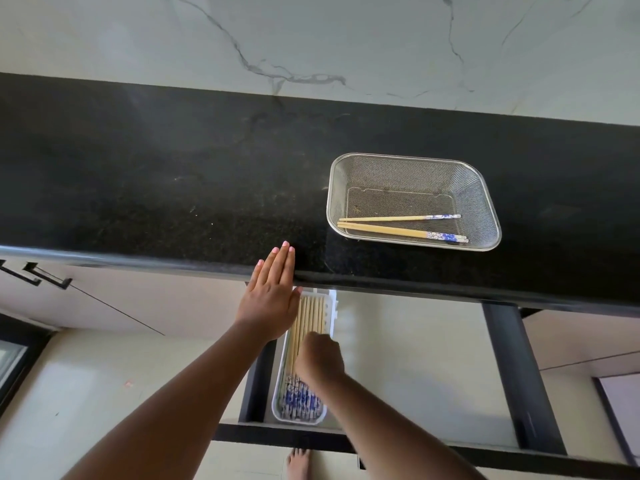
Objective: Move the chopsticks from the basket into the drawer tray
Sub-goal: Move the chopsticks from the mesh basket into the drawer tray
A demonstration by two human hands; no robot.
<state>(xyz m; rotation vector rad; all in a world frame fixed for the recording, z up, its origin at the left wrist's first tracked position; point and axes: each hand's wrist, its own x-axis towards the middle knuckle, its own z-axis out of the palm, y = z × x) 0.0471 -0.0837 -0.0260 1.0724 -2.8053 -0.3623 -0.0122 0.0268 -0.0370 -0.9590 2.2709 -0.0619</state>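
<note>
Basket (414,202) on the counter (156,174), well right of the left hand's fingertips (284,249); three chopsticks (398,230) lie in its near side. Below the counter edge, the open drawer (415,358). Tray (329,299) at its left side, chopstick bundle (306,327) inside, just right of the left hand (272,296), under the right hand's fingers (317,344).

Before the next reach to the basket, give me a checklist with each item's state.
1. Drawer open under the counter: ok.
2. White tray seated in the drawer, chopsticks in the tray lying lengthwise: ok.
3. Basket emptied: not ok, three chopsticks in the basket remain.
4. Right hand free of chopsticks: cannot tell, it is curled over the tray.
5. Left hand free: ok, flat and open at the counter edge.
6. Path to the basket unobstructed: ok.
</note>
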